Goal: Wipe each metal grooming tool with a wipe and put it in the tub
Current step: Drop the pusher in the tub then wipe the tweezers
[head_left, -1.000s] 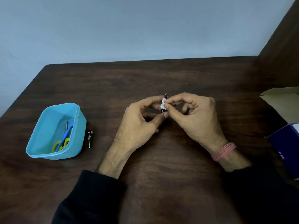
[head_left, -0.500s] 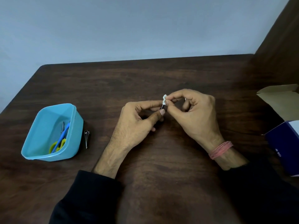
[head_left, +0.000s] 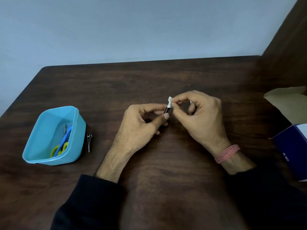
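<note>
One small dark metal tool [head_left: 168,111], held mid-bench above the surface, long axis tilted, upper end pointing away toward the wall; type too small to tell. Left hand [head_left: 141,128]: fingers clamped on its lower end. Right hand [head_left: 199,117]: fingers pinching one white wipe [head_left: 169,102] around its upper end. One blue tub [head_left: 41,138], left, holding scissors [head_left: 61,145]. One nail clipper [head_left: 89,142] just beside the tub. Dark wooden bench [head_left: 166,180]; pale wall [head_left: 132,30].

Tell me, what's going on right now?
Left hand pinches small dark tool; right hand rubs wipe on it. Tub unobstructed.
</note>
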Demonstrator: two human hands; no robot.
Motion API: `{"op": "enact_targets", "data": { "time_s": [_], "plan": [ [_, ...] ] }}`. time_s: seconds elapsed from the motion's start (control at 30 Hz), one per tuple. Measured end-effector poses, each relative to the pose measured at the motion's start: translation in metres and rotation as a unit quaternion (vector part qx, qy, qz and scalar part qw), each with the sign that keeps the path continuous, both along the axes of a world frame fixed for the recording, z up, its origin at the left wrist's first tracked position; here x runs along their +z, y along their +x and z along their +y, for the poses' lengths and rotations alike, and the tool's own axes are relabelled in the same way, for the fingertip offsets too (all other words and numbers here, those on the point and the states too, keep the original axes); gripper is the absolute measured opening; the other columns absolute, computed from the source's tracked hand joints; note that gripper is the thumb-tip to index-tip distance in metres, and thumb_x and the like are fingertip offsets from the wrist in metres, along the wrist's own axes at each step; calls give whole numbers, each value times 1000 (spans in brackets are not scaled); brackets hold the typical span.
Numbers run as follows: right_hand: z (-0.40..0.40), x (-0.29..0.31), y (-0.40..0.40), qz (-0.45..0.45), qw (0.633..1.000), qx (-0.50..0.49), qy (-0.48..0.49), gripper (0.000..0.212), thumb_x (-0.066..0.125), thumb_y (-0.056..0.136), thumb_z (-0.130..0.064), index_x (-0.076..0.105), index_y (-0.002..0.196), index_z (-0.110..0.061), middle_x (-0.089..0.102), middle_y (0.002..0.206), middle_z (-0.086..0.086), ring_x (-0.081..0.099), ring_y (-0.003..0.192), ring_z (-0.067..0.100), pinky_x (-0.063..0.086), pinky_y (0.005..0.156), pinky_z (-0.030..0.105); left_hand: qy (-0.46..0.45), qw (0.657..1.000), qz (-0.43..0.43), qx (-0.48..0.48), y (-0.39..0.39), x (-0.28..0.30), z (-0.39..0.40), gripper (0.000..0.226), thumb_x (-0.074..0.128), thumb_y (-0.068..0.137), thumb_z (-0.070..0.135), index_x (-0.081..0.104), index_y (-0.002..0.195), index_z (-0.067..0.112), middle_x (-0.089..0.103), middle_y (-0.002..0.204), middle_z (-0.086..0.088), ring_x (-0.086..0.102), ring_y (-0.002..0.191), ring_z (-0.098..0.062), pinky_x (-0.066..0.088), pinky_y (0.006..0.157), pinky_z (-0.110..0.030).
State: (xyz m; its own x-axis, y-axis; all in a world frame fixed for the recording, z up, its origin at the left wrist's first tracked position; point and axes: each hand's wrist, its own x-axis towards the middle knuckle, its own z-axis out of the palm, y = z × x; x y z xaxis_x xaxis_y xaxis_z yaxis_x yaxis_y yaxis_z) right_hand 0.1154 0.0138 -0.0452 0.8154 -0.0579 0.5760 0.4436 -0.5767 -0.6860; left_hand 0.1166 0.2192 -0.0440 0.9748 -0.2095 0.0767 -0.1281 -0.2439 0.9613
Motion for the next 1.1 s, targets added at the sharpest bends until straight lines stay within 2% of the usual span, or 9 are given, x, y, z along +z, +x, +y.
{"op": "enact_targets", "data": {
  "time_s": [0.1, 0.2, 0.33, 0.47, 0.6, 0.73, 0.83, 0.9, 1.1],
  "plan": [
    [4, 0, -2, -3, 999, 17, -28, 4, 88, 91, -17, 86, 93, -20, 75, 87, -13, 53, 50, 17, 45, 52, 25, -3, 1000, -4, 1, 1, -1, 1, 21, 80, 104, 14, 86, 120, 25, 86, 105, 7, 84, 92, -16, 62, 63, -27],
    [-1, 0, 1, -9, 1000, -10, 3, 5, 87, 91, -15, 86, 92, -19, 72, 83, -16, 53, 51, 16, 45, 53, 26, 6, 1000, 0, 2, 0, 0, 0, 23, 80, 104, 15, 85, 122, 27, 86, 103, 7, 83, 92, -14, 61, 64, -24],
    [5, 1, -3, -6, 999, 23, -25, 3, 87, 92, -20, 85, 91, -19, 74, 86, -15, 52, 49, 17, 47, 52, 30, -1, 1000, -8, 3, 1, 0, 2, 21, 80, 103, 12, 86, 119, 24, 86, 102, 6, 83, 92, -16, 62, 63, -28],
    [-1, 0, 2, 5, 1000, -9, 20, 4, 87, 92, -18, 85, 91, -22, 76, 84, -13, 53, 51, 18, 47, 53, 33, 5, 1000, -2, 1, 0, 0, 1, 23, 83, 101, 14, 86, 119, 27, 86, 98, 6, 83, 91, -14, 62, 63, -26],
    [4, 2, -3, 9, 999, 33, -20, 6, 89, 89, -18, 85, 93, -19, 76, 88, -12, 56, 52, 17, 46, 51, 26, 1, 1000, -5, 12, 1, -1, 1, 22, 85, 99, 13, 87, 116, 26, 86, 99, 6, 83, 89, -14, 62, 63, -29],
    [0, 0, 1, 16, 1000, -1, 20, 5, 87, 91, -18, 86, 93, -23, 77, 87, -13, 56, 52, 19, 46, 51, 29, -1, 1000, 4, 13, 1, 0, 1, 27, 92, 93, 18, 87, 118, 26, 86, 99, 7, 84, 87, -17, 63, 66, -32],
    [1, 0, 0, 23, 1000, 14, 9, 7, 87, 91, -17, 86, 95, -22, 77, 88, -13, 56, 52, 18, 42, 51, 20, 4, 1000, 5, 18, 2, -1, 1, 27, 94, 91, 20, 87, 116, 26, 86, 99, 6, 84, 87, -21, 63, 65, -34],
    [3, 1, -2, 24, 999, 35, -14, 9, 88, 90, -15, 87, 97, -20, 76, 90, -13, 56, 52, 17, 40, 52, 15, 0, 1000, 0, 15, 2, 0, 1, 25, 93, 92, 17, 87, 115, 24, 86, 100, 6, 84, 91, -18, 62, 63, -33],
    [1, -1, 0, 18, 1000, 14, -1, 6, 88, 90, -18, 87, 94, -22, 76, 85, -14, 54, 51, 15, 40, 56, 16, -19, 999, 2, 37, 0, 4, 0, 28, 94, 90, 13, 86, 115, 21, 86, 100, 2, 84, 93, -16, 68, 63, -39]
  ]
}}
